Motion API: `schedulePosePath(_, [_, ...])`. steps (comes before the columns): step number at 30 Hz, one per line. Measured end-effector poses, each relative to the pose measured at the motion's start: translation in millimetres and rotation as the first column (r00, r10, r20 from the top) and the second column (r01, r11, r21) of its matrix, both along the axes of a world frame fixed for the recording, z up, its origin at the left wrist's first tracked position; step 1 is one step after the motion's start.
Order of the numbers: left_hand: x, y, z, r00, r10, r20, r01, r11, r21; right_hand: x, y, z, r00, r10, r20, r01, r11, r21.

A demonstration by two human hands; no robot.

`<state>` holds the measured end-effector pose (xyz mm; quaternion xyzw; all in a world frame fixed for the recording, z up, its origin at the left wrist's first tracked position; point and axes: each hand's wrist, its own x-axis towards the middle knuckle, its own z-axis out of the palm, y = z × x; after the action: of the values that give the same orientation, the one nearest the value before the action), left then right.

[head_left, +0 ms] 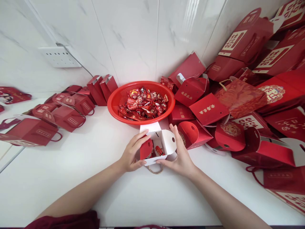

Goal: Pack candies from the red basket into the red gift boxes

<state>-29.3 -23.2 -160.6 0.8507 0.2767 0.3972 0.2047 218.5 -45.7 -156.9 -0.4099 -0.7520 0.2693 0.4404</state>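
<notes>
Between my hands stands an opened candy box (156, 139), white inside with red outer faces, its flaps raised. Red-wrapped candies (159, 150) lie in it. My left hand (133, 152) is curled around the box's left side, fingers over the red flap and thumb at the near edge. On the other side my right hand (179, 157) grips the box, thumb along the near rim and fingers up behind the white flap. A twisted rope handle (154, 170) hangs from the near side onto the table.
Behind the box sits a red plastic basket (111, 106) of wrapped candies. Red gift boxes (209, 108) are piled high on the right. More red boxes (66, 117) stand at left. A tiled wall (133, 41) with a socket panel (60, 57) closes off the back of the white table (100, 197).
</notes>
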Motion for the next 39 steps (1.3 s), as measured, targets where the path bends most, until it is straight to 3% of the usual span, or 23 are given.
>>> schedulePosePath(7, [2.1, 0.8, -0.1, 1.000, -0.006, 0.002, 0.006, 1.000, -0.016, -3.9, -5.0, 2.8, 1.000, -0.018, -0.024, 0.019, 0.999, 0.037])
schedulePosePath(12, [6.8, -0.7, 1.1, 1.000, -0.013, 0.018, 0.014, 0.999, -0.047, -1.1, -5.2, 4.2, 0.991, 0.115, -0.064, -0.107, 0.987, 0.117])
schedulePosePath(20, [8.7, 0.0, 0.5, 0.999, -0.026, 0.028, 0.028, 0.996, -0.088, 8.7, 3.1, 10.0, 0.969, 0.208, 0.136, -0.222, 0.970, 0.096])
schedulePosePath(27, [4.7, 2.2, -0.5, 0.998, -0.049, 0.039, 0.053, 0.994, -0.098, 29.8, 13.5, 21.8, 0.871, 0.414, 0.264, -0.449, 0.889, 0.085])
schedulePosePath(30, [3.9, 3.2, -0.5, 0.998, -0.042, 0.041, 0.046, 0.994, -0.102, 31.2, 12.8, 24.7, 0.876, 0.401, 0.268, -0.425, 0.905, 0.034])
schedulePosePath(35, [1.1, 6.5, 0.9, 0.997, -0.077, -0.018, 0.077, 0.997, -0.009, 27.4, 9.7, 30.0, 0.893, 0.350, 0.282, -0.369, 0.929, 0.016])
schedulePosePath(39, [4.1, 3.2, 4.0, 0.991, -0.020, -0.133, 0.045, 0.980, 0.193, 27.2, 7.9, 27.4, 0.919, 0.372, 0.132, -0.372, 0.928, -0.031])
